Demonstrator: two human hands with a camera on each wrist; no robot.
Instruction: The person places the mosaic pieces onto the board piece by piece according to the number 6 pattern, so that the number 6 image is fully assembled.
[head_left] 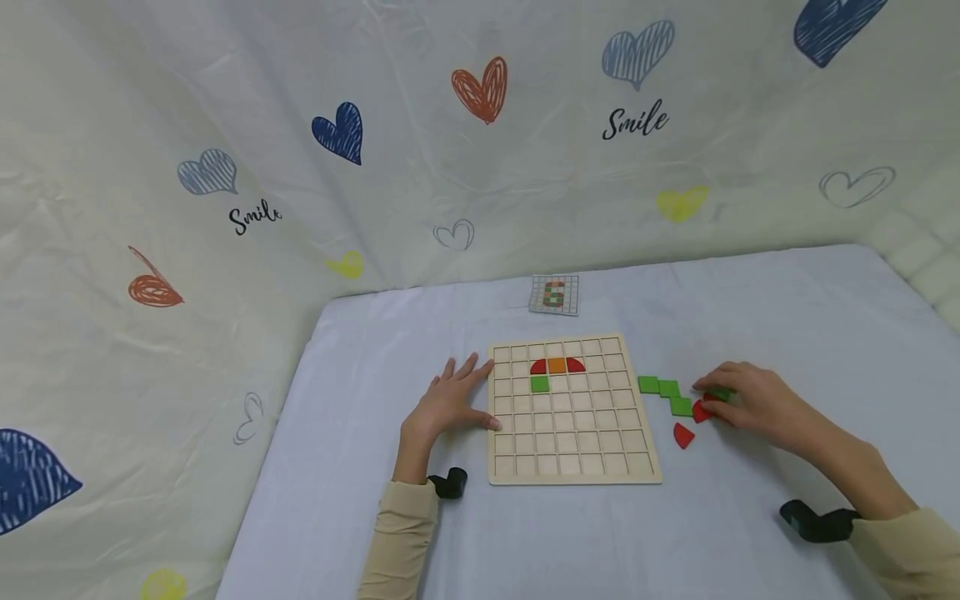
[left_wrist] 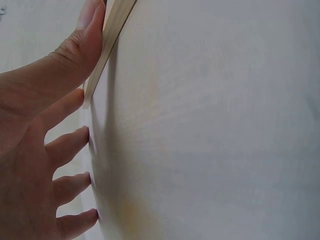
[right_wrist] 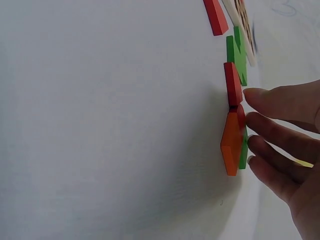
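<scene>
A wooden grid board (head_left: 574, 421) lies on the table, bearing two red curved pieces with an orange square (head_left: 557, 365) between them and a green square (head_left: 540, 383) below the left one. My left hand (head_left: 442, 404) rests spread at the board's left edge; in the left wrist view its thumb touches the board's side (left_wrist: 111, 45). My right hand (head_left: 757, 404) hovers or rests over loose pieces right of the board, fingers slightly bent. In the right wrist view the fingertips are beside a red piece (right_wrist: 233, 84), an orange piece (right_wrist: 232, 145) and a green one (right_wrist: 243, 150).
Behind the board lies a small pattern card (head_left: 554, 295). Several green squares (head_left: 669, 388) and a red piece (head_left: 683, 435) lie between the board and my right hand. A cloth printed with hearts hangs behind the white-covered table (head_left: 360, 350).
</scene>
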